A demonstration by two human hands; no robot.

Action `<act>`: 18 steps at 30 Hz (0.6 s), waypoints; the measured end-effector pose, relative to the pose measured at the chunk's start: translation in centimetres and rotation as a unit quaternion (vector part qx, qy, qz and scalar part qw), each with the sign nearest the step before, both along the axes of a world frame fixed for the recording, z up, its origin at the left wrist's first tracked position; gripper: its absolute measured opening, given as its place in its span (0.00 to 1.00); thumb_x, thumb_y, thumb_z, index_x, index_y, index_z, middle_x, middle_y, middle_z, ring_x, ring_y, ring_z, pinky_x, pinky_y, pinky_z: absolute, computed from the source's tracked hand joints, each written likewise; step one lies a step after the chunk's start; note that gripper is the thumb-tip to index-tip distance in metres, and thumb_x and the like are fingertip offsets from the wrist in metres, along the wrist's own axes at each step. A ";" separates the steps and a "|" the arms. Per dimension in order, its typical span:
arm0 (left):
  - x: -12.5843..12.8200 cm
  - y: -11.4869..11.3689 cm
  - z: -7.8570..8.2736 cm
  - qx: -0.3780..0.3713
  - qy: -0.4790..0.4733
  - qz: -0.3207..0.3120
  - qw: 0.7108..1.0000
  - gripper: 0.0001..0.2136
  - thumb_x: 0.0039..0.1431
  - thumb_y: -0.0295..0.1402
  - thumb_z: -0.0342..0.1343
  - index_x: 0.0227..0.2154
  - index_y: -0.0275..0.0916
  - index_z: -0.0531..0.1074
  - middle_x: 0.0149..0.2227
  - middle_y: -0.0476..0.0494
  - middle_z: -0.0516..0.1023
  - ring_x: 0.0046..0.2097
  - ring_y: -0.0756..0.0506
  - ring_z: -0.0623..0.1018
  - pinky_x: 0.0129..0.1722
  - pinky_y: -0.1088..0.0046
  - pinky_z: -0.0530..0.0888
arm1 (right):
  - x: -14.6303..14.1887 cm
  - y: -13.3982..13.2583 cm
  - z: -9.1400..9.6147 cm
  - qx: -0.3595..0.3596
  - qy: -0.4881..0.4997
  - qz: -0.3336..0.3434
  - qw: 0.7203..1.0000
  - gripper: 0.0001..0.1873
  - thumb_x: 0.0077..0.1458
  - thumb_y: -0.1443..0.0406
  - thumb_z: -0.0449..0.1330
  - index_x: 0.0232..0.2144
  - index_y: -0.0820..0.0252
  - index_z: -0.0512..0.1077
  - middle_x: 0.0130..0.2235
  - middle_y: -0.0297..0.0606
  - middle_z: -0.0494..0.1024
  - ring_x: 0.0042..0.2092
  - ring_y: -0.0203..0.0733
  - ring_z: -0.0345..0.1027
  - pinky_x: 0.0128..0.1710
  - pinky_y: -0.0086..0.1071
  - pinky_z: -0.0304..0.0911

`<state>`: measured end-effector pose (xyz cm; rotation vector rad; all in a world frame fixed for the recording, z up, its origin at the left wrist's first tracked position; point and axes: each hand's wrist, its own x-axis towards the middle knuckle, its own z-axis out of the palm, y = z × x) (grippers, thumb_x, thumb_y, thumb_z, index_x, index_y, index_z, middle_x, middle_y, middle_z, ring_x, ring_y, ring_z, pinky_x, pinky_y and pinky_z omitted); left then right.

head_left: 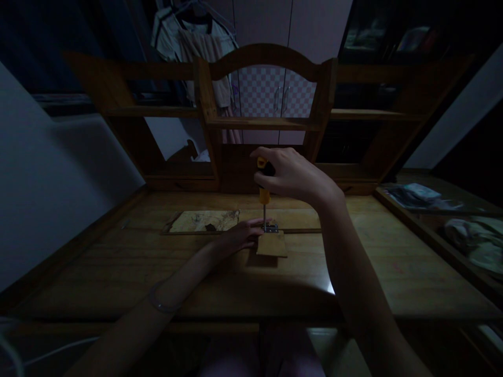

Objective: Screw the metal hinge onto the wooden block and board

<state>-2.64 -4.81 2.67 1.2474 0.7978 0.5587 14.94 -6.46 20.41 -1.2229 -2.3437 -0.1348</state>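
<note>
Half done at best, I'd say: right hand point(293, 178) clamped round the screwdriver point(264, 195), tip down on the little hinge point(271, 228) at the wood block's point(272, 244) far edge on the bench point(393, 262), left hand point(239, 236) lying flat and open beside it.
</note>
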 end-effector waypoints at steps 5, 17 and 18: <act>0.0 -0.2 0.3 -0.041 0.003 0.008 0.999 0.28 0.59 0.32 0.62 0.63 0.45 0.70 0.59 0.39 0.77 0.59 0.39 0.77 0.59 0.62 0.72 | -0.1 -0.1 0.1 0.009 -0.010 -0.017 1.000 0.25 0.60 0.62 0.56 0.58 0.62 0.72 0.54 0.50 0.79 0.54 0.54 0.72 0.53 0.42 0.63; -0.2 0.3 -0.5 -0.023 0.010 0.003 1.000 0.25 0.58 0.34 0.62 0.59 0.46 0.74 0.59 0.39 0.77 0.62 0.38 0.75 0.58 0.65 0.72 | -0.1 0.2 -0.1 0.004 -0.010 -0.017 1.000 0.19 0.64 0.60 0.55 0.53 0.58 0.74 0.46 0.45 0.81 0.46 0.49 0.74 0.49 0.40 0.63; -0.2 0.2 -0.3 -0.023 0.013 0.004 1.000 0.25 0.58 0.34 0.62 0.59 0.46 0.74 0.59 0.40 0.77 0.62 0.38 0.74 0.58 0.65 0.72 | -0.1 0.2 -0.1 0.006 -0.009 -0.016 1.000 0.20 0.63 0.60 0.55 0.54 0.58 0.74 0.47 0.46 0.81 0.47 0.49 0.74 0.50 0.40 0.63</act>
